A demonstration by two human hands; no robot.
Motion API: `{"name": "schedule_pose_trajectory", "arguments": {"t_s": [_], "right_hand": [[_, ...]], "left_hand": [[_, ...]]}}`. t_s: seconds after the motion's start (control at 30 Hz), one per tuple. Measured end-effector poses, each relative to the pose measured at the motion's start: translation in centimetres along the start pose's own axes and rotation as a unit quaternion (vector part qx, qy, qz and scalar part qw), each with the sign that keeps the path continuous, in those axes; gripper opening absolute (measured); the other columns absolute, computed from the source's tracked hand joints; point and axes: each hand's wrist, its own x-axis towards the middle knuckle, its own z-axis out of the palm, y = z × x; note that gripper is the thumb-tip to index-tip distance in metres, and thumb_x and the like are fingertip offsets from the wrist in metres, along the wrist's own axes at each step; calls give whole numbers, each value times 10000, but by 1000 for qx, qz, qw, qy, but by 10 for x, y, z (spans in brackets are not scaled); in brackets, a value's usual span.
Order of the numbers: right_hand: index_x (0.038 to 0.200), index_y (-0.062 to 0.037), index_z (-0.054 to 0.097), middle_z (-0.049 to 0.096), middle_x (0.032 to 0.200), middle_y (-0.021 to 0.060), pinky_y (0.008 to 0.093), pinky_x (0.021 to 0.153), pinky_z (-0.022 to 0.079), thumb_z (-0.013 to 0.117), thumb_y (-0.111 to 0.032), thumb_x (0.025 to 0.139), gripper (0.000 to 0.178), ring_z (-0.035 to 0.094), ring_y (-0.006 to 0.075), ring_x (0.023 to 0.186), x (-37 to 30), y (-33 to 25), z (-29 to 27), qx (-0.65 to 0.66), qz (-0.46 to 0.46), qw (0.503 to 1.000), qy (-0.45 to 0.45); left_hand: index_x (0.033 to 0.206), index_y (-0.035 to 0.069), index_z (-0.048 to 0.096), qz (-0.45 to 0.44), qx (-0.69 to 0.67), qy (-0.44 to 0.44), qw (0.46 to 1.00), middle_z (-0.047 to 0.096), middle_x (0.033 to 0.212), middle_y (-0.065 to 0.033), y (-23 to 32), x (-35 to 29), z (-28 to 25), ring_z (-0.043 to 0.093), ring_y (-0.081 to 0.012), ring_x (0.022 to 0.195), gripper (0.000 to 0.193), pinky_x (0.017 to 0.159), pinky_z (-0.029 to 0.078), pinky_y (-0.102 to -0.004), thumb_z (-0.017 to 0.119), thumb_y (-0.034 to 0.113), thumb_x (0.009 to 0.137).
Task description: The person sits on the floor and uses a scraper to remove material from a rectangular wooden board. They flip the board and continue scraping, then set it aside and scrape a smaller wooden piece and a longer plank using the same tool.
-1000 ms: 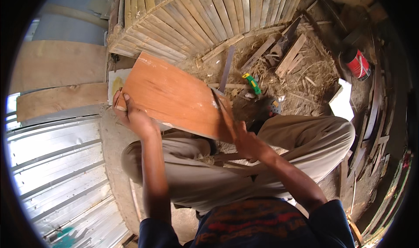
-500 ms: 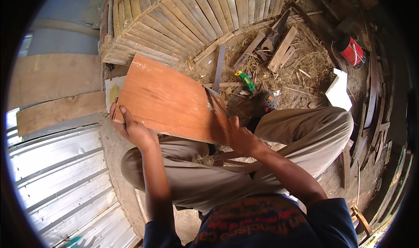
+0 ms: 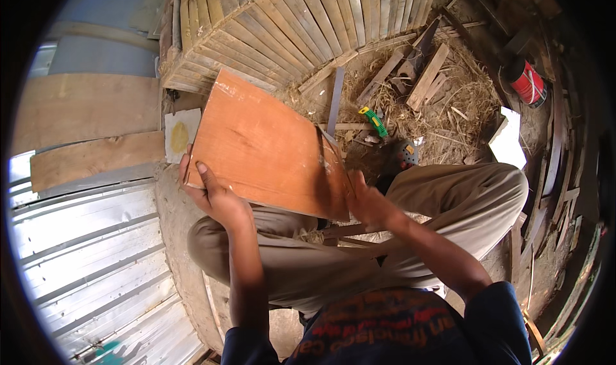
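A flat orange-brown wooden board (image 3: 269, 150) lies tilted over my bent legs. My left hand (image 3: 218, 195) is closed round its lower left corner, thumb on the upper face and fingers behind the edge. My right hand (image 3: 375, 204), a little blurred, is closed at the board's right edge. From it a thin, dark, blade-like tool (image 3: 328, 136) runs along that edge; its handle is hidden in my fist and its exact kind cannot be made out. A dark band of shadow falls across the board beside it.
A green and yellow tool handle (image 3: 373, 121) lies beyond my shoe (image 3: 407, 153). Wood offcuts (image 3: 428, 76) and straw lie farther off, before a slatted wooden structure (image 3: 276, 37). At right are a red can (image 3: 527, 82) and a white piece (image 3: 508, 137); corrugated metal (image 3: 96, 256) is at left.
The board and both hands have shifted slightly right in view, along with the surroundings. My right hand and the blade-like tool have moved a little down along the board's right edge.
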Motion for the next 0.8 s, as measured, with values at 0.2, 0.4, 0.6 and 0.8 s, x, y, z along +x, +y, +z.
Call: {"name": "schedule_pose_trajectory", "arguments": {"t_s": [0.2,0.4,0.6,0.8], "right_hand": [[1413,151,281,577,1056,479,566,803,560,551,-168,932,637,645,586,844,-31,24,23,-281,-151,948,20],[1261,171,436,537,1105,527,545,640,583,514,-88,921,434,682,531,704,-32,18,23,-369,-163,915,9],[1114,200,552,515,1090,561,481,570,595,552,-85,873,373,719,444,679,-24,22,33,-429,-188,884,2],[1150,194,593,476,1168,570,474,614,610,568,-115,872,417,722,440,697,-28,31,32,-260,-91,961,15]], "left_hand": [[1337,29,439,-25,11,17,999,506,1439,-151,3,4,5,522,-262,1288,293,1090,452,-425,495,146,1073],[1338,31,442,-16,-12,14,1000,503,1434,-149,2,2,6,506,-259,1294,312,1101,438,-430,504,186,1074],[1324,39,455,-19,-24,14,999,502,1416,-143,1,-1,2,500,-275,1296,328,1103,435,-451,537,217,1061],[1309,55,470,-22,-25,17,999,491,1425,-135,-1,4,2,496,-285,1302,304,1105,438,-465,545,213,1060]]}}
